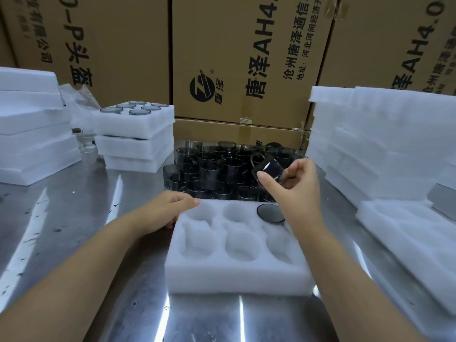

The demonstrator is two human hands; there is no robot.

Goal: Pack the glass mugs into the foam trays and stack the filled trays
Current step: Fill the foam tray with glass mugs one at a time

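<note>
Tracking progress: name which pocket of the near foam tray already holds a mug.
The back-right pocket: a dark glass mug sits in it; the other five show bare foam.

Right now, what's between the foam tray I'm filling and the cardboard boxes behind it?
Loose dark glass mugs crowd the steel table between the foam tray and the cardboard boxes, as the head view shows.

Steel table point(86, 218), foam tray point(234, 277), loose glass mugs point(212, 169), stacked foam trays point(134, 134)

seated mug point(269, 213) partly hidden behind right hand point(296, 186); cartons point(246, 58) cropped top.
</note>
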